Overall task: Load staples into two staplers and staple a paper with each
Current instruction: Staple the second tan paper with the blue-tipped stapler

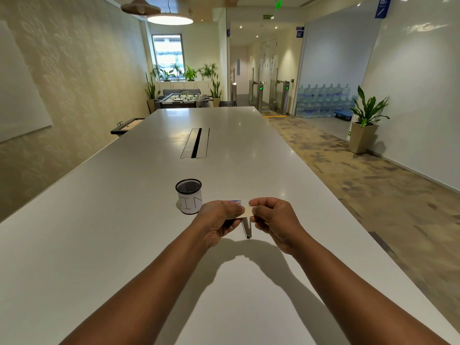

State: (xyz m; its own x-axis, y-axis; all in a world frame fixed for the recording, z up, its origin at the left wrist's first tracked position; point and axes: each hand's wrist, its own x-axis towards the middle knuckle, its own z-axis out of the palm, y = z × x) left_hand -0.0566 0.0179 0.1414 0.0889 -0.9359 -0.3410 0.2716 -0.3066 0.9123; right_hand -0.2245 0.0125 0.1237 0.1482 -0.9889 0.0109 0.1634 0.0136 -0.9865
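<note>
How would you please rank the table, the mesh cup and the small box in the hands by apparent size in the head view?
1. Table, by far the largest.
2. Mesh cup.
3. Small box, though both hands hide much of it, so its rank below the cup is unsure.

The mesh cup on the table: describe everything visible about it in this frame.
The mesh cup is a small round holder with a black wire-mesh rim and an open top. A white paper band with dark handwritten letters wraps its lower body. It stands upright on the white table, just left of and beyond the left hand. Nothing visibly touches it; its contents cannot be seen.
</note>
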